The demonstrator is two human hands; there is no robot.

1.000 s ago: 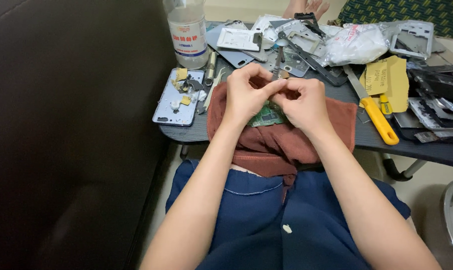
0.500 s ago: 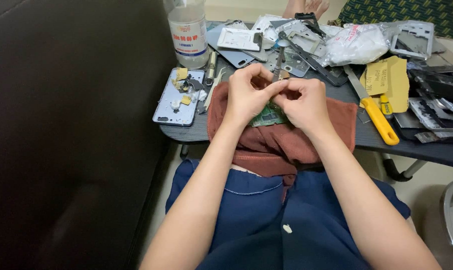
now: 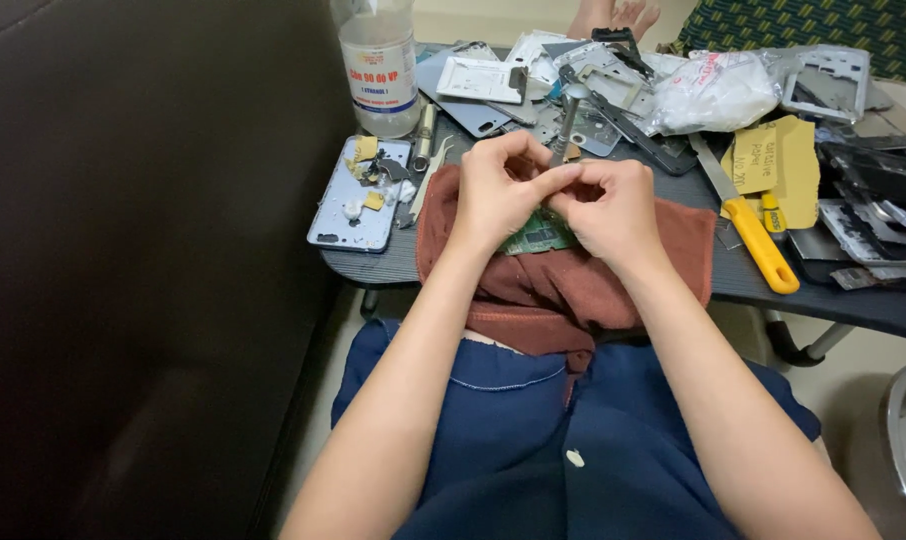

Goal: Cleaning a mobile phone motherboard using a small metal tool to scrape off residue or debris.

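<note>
Over red cloth (image 3: 573, 290) – L hand (image 3: 498, 200) & R hand (image 3: 613, 210) pinch green circuit board (image 3: 538, 237).

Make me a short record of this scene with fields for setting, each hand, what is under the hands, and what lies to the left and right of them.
setting: small dark table crowded with phone parts
left hand: pinching at the green circuit board, fingertips meeting the right hand
right hand: pinching the same spot
under the hands: dark red cloth hanging over the table edge
to the left: phone back cover, tweezers, clear plastic bottle
to the right: yellow-handled blade tool
</note>
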